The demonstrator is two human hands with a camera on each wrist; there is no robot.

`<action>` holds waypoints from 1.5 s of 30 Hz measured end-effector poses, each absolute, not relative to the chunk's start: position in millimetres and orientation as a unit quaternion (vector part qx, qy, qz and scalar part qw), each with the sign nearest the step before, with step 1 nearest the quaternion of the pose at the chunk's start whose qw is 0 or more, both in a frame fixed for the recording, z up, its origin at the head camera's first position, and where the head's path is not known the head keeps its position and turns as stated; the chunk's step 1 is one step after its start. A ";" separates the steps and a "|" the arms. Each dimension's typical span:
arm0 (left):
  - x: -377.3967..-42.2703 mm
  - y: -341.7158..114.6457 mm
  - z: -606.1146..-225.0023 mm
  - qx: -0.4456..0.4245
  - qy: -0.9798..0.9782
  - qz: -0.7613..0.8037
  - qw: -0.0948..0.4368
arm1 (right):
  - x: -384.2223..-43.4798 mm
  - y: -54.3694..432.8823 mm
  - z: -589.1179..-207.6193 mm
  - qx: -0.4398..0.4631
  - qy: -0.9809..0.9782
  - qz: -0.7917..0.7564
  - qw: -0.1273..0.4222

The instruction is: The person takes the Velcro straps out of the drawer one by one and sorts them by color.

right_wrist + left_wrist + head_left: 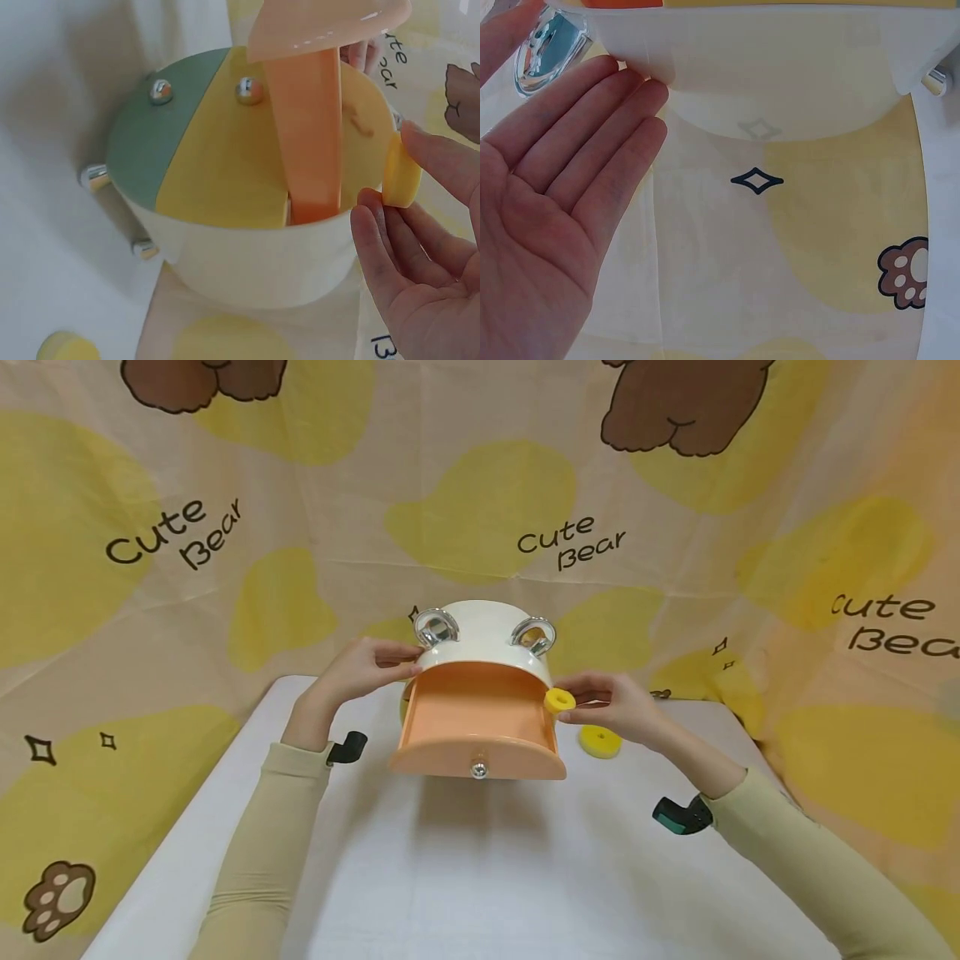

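A person's right hand pinches a yellow ring just beside the open drawer of a small chest; the left hand, fingers straight, touches the opposite side; steady bracing there and a light pinch, clear of the drawer's edge, would probably serve best.

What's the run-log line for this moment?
left hand: at cabinet's left side | right hand: pinches yellow ring near drawer's right edge | orange drawer: open | yellow disc: on table
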State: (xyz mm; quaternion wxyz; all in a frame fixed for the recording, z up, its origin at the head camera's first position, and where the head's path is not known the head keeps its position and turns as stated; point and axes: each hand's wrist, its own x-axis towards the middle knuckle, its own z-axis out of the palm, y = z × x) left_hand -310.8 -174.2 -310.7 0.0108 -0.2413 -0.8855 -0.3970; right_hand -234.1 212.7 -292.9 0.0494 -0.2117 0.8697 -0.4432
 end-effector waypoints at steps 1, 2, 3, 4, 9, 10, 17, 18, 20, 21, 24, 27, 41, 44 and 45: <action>-310.8 -174.2 -310.7 -0.240 -0.885 -0.398 0.011 | -234.4 215.2 -294.1 -0.211 0.869 -0.444 0.049; -311.0 -174.3 -311.0 -0.239 -0.885 -0.400 0.012 | -235.2 217.5 -295.6 -0.212 0.870 -0.443 0.046; -311.2 -174.3 -311.3 -0.238 -0.885 -0.400 0.013 | -235.7 219.7 -296.8 -0.213 0.872 -0.439 0.042; -311.3 -174.3 -311.7 -0.237 -0.884 -0.402 0.015 | -236.3 222.0 -298.1 -0.212 0.874 -0.435 0.037; -310.7 -173.5 -312.3 -0.233 -0.885 -0.403 0.024 | -238.9 232.8 -304.2 -0.190 0.884 -0.427 0.025; -310.4 -173.4 -312.2 -0.234 -0.885 -0.402 0.024 | -239.6 234.8 -305.6 -0.187 0.884 -0.428 0.025; -311.2 -173.8 -313.4 -0.246 -0.883 -0.400 0.018 | -242.2 247.8 -318.8 -0.164 0.887 -0.431 0.030; -311.4 -173.8 -313.6 -0.245 -0.882 -0.402 0.018 | -242.5 249.5 -320.9 -0.159 0.888 -0.430 0.031; -311.8 -173.9 -313.6 -0.246 -0.882 -0.401 0.016 | -243.5 253.3 -325.4 -0.147 0.892 -0.426 0.035; -311.7 -173.8 -313.4 -0.247 -0.882 -0.401 0.016 | -243.7 254.9 -327.6 -0.143 0.894 -0.422 0.035; -311.3 -173.3 -312.9 -0.249 -0.882 -0.400 0.015 | -244.4 259.7 -334.4 -0.121 0.901 -0.414 0.041; -311.5 -173.1 -313.0 -0.252 -0.882 -0.398 0.015 | -244.7 264.5 -340.8 -0.104 0.906 -0.408 0.044; -308.7 -173.2 -310.2 -0.237 -0.883 -0.406 0.014 | -251.4 293.5 -368.6 -0.079 0.909 -0.406 0.047; -307.6 -172.9 -309.8 -0.233 -0.882 -0.409 0.016 | -254.1 298.4 -376.3 -0.060 0.911 -0.405 0.054; -307.3 -173.0 -309.7 -0.232 -0.882 -0.410 0.017 | -255.1 299.9 -379.0 -0.057 0.910 -0.407 0.056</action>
